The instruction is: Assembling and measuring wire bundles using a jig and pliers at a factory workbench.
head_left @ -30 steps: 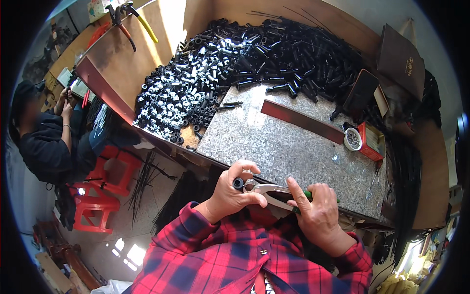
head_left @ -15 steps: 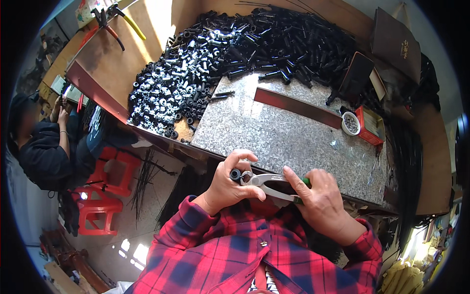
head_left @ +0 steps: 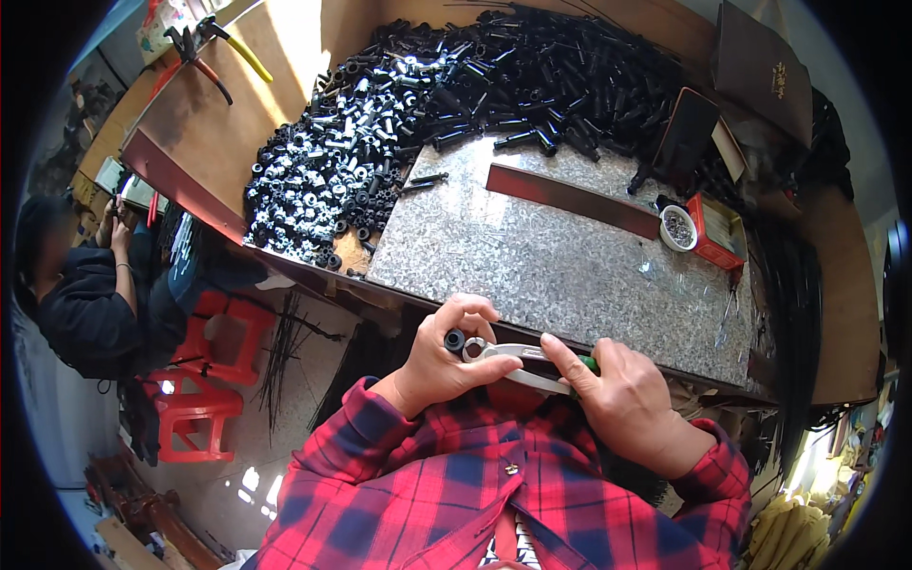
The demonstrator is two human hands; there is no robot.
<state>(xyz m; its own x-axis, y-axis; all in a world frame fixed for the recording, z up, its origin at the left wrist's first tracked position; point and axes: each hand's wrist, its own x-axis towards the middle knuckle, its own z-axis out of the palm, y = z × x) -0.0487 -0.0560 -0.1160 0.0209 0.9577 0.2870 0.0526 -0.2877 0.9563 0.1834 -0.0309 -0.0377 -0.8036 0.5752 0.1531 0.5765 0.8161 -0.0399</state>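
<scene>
My left hand [head_left: 427,359] is closed around a small black tubular part [head_left: 454,339] with a round open end, beside the jaws of a pair of metal pincers [head_left: 518,353]. The fingers hide most of the part, and I cannot tell whether the jaws bite on it. Wrapped around the pincers' green handles, my right hand [head_left: 629,404] has its index finger laid along the upper one. Both hands are in front of my chest, by the near edge of a speckled stone slab [head_left: 465,252].
Black tubular parts [head_left: 570,81] heap up behind the slab. A flat metal bar [head_left: 570,201] lies on it, near a white bowl [head_left: 679,248] of small metal pieces and a red box [head_left: 714,255]. Red stools [head_left: 199,423] and a seated person [head_left: 90,290] are at left.
The pincers' handles have drawn closer together in my right hand. My left hand keeps hold of the black part in nearly the same place. The whole view has shifted slightly.
</scene>
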